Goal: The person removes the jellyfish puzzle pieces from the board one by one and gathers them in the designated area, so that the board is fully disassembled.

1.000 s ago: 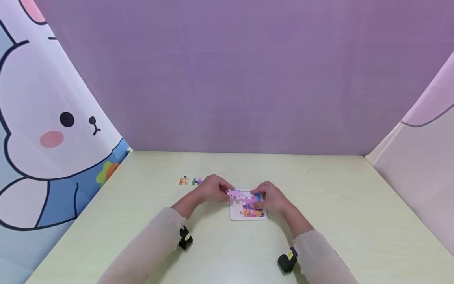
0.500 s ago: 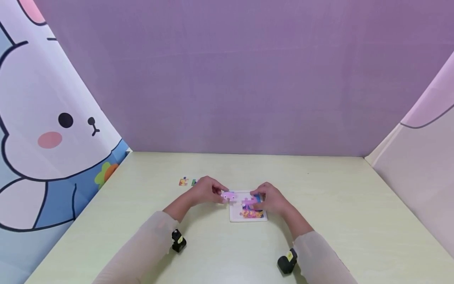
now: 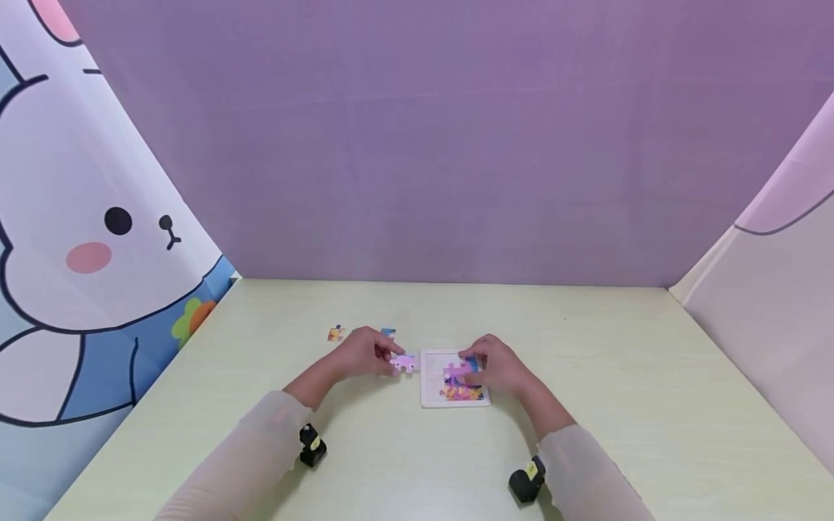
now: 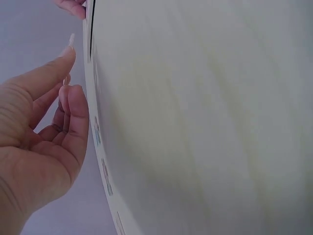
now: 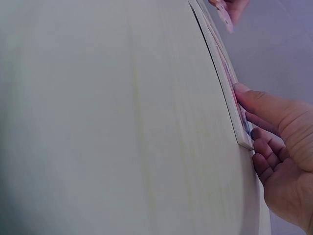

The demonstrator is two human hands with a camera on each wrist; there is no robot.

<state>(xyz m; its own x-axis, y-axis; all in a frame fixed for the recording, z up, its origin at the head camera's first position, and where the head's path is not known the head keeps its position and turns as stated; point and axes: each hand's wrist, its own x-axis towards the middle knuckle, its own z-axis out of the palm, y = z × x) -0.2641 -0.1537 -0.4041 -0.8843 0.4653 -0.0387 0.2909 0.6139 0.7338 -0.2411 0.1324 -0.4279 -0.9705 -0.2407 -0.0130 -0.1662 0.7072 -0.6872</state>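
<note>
My left hand (image 3: 365, 352) pinches a pink piece (image 3: 405, 362) just left of the tray (image 3: 431, 396), low over the table (image 3: 619, 405). My right hand (image 3: 498, 365) rests curled on the tray's right edge, steadying it. The tray holds pieces (image 3: 461, 382) on its right and lower part only. Two loose pieces (image 3: 335, 333) lie behind my left hand.

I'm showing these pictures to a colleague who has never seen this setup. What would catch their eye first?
Probably the big cartoon rabbit on the left wall, beside the purple backdrop. Next, the two hands at the middle of the pale table: the left hand pinches a pink puzzle piece just left of the puzzle tray, while the right hand rests on the tray. A few loose pieces lie further left.
</note>
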